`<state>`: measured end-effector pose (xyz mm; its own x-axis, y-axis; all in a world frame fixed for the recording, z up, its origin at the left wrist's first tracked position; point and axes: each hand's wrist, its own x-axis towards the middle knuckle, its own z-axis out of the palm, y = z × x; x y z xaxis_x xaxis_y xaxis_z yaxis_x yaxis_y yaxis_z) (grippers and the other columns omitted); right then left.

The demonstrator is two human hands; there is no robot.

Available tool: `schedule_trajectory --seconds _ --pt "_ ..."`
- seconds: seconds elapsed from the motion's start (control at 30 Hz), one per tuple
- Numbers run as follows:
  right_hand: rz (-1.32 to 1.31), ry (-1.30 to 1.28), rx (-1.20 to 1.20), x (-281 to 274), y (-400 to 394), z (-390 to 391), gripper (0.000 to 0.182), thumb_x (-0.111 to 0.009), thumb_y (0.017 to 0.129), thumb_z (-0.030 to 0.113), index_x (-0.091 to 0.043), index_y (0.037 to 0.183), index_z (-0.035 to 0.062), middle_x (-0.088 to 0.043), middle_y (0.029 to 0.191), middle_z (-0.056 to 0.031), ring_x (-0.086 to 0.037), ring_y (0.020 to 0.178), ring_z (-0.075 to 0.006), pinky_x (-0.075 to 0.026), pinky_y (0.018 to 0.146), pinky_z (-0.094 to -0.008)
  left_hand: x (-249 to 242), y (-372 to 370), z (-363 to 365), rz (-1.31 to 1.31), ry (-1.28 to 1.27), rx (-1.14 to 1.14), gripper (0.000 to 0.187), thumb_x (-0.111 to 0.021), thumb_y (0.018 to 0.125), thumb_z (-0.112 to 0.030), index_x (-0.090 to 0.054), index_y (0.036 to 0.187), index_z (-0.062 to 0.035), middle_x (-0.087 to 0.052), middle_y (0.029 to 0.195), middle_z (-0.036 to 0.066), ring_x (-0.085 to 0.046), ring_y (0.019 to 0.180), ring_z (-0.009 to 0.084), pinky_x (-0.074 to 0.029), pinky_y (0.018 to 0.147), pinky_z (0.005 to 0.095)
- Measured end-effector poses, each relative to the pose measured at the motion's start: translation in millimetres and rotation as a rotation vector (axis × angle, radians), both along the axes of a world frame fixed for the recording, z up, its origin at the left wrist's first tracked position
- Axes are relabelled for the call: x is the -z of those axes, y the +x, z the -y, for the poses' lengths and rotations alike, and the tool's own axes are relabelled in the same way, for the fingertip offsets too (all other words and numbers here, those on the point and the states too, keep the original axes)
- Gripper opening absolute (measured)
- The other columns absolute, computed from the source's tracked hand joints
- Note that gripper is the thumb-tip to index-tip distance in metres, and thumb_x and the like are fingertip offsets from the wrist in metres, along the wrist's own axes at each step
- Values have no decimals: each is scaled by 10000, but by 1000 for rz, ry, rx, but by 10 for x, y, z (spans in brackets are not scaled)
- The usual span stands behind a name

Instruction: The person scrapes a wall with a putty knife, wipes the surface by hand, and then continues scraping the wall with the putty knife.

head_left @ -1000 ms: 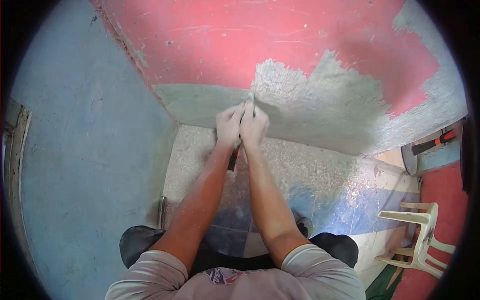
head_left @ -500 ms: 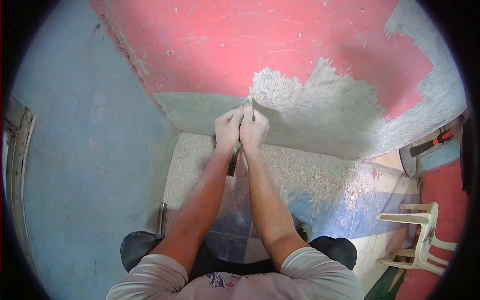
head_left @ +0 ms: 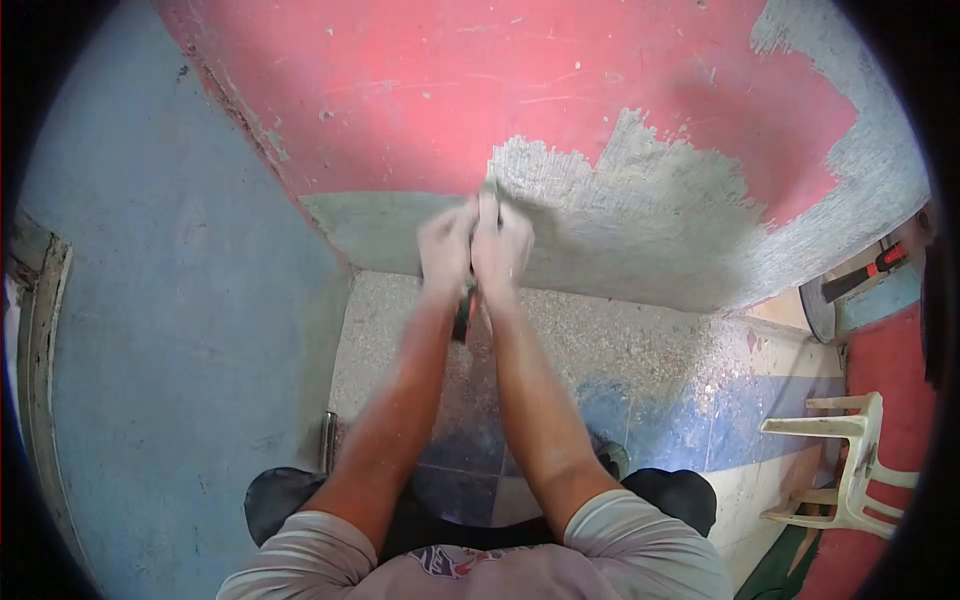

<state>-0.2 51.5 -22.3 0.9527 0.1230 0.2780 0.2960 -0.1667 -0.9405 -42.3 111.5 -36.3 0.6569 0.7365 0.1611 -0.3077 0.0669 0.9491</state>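
Blue wall (head_left: 180, 300) stands at left, meeting a red wall (head_left: 450, 90) partly stripped to grey. Both blurred hands, left hand (head_left: 445, 250) and right hand (head_left: 503, 250), clamp together on one scraper (head_left: 468, 312), its blade mostly hidden against the grey patch. One white plastic chair (head_left: 850, 460) is cut off at right.

Room under renovation: scraped wall (head_left: 640, 210).

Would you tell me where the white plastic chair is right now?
In the head view, the white plastic chair stands at the lower right, on the floor, below the red-handled tool.
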Motion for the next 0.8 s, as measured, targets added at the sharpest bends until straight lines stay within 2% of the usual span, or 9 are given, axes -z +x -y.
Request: schedule_trajectory --seconds 0.03,0.13,0.23,0.27,0.37,0.5,0.6,0.7,0.8 --pt "108 4 10 -145 26 -17 502 -536 1012 400 -680 855 -56 -672 851 -287 -629 832 -500 -468 771 -534 -174 15 -15 52 24 -15 216 -668 999 -143 -767 1006 50 -721 924 4 -607 839 77 -510 764 251" --pt "-63 70 -39 -474 -71 9 501 -539 1013 399 -677 848 -53 -670 834 -283 -622 796 -491 -468 747 -530 -300 9 -100 70 -165 123 233 -672 1004 -159 -757 1030 56 -700 905 -2 -594 837 82 -507 754 268" --pt "14 23 14 -36 -44 -10 490 -544 1011 395 -679 849 -47 -662 820 -286 -624 786 -481 -468 731 -527 -69 -51 -48 -51 14 50 244 -675 1006 -168 -763 1039 57 -698 901 -4 -595 828 77 -507 745 264" --pt "-71 0 30 28 -113 7 496 -547 1010 402 -684 839 -43 -652 817 -295 -631 787 -481 -469 732 -526 136 -36 -57 -92 40 20 252 -679 1004 -178 -768 1033 55 -707 923 6 -601 829 76 -509 744 261" --pt "-111 43 14 151 -147 53 507 -558 1006 411 -683 824 -45 -644 791 -290 -629 759 -475 -470 719 -513 264 -46 20 -68 -87 18 246 -681 1004 -178 -773 1016 50 -710 930 10 -597 828 71 -505 739 256" --pt "13 46 -68 -612 41 28 497 -569 995 403 -675 834 -56 -632 775 -287 -596 717 -462 -468 707 -486 -600 4 12 30 -138 23 219 -684 995 -144 -766 1001 59 -696 870 -3 -594 802 68 -495 726 235" --pt "1 152 -85 -742 13 11 506 -566 995 409 -669 829 -58 -619 758 -284 -577 700 -449 -464 707 -483 -692 32 -22 114 -180 73 217 -683 994 -142 -762 992 60 -693 863 -6 -590 791 70 -495 724 231" --pt "-31 88 20 -210 -45 1 512 -561 1002 410 -667 821 -57 -601 710 -261 -578 661 -402 -459 698 -477 -246 -4 49 -10 -144 -3 206 -684 991 -136 -764 983 54 -701 869 1 -594 785 69 -496 723 227" --pt "-120 202 -6 345 -75 -40 497 -565 1007 393 -669 815 -53 -590 682 -242 -587 638 -353 -459 690 -469 185 -48 39 -52 -146 23 198 -689 987 -136 -767 978 45 -708 882 11 -604 780 74 -501 710 234"
